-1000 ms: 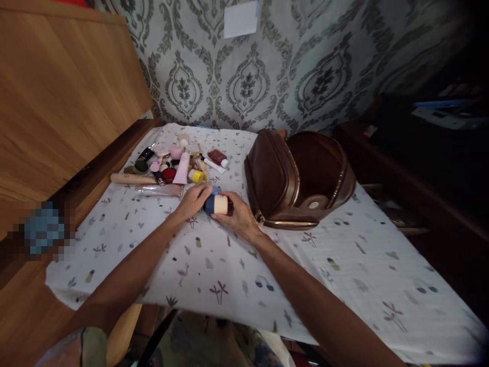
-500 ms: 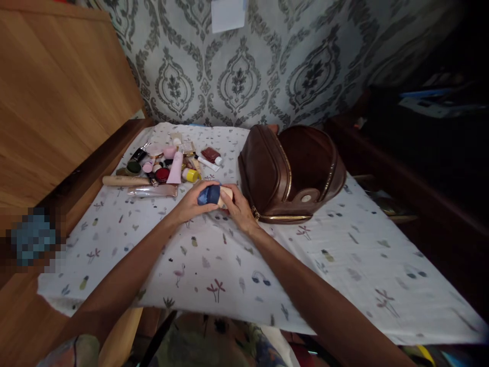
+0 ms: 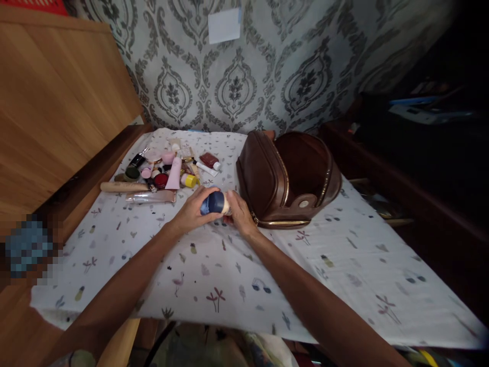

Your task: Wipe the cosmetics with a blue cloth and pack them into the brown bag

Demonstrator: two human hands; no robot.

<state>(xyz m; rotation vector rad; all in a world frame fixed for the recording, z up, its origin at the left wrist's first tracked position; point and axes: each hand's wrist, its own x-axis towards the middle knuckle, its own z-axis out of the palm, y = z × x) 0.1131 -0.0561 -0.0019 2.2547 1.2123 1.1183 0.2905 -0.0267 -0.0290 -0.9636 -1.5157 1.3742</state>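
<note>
Between my hands, above the cloth, is a small container (image 3: 216, 202) with a dark blue body and a cream-coloured end; its exact kind does not show. My left hand (image 3: 194, 210) is wrapped round the blue part. The fingers of my right hand (image 3: 240, 211) close round the cream end, hiding most of it. Just right of my right hand stands a brown leather toiletry bag (image 3: 263, 178), its zipped top gaping. Left of my hands lie a pink tube (image 3: 174, 173), a yellow-capped container (image 3: 189, 180) and a clear, flat package (image 3: 151, 197).
A white patterned cloth (image 3: 214, 270) covers the table. Several cosmetics lie in a cluster at the back left, with a white tube (image 3: 206, 168) and a dark red packet (image 3: 210, 159) beside them. A wooden panel (image 3: 64, 92) rises at left; patterned wallpaper (image 3: 235, 92) is behind.
My right hand has turned and shifted on the cream end, which is now more covered by its fingers. My left hand keeps hold of the blue body. The view has tilted slightly.
</note>
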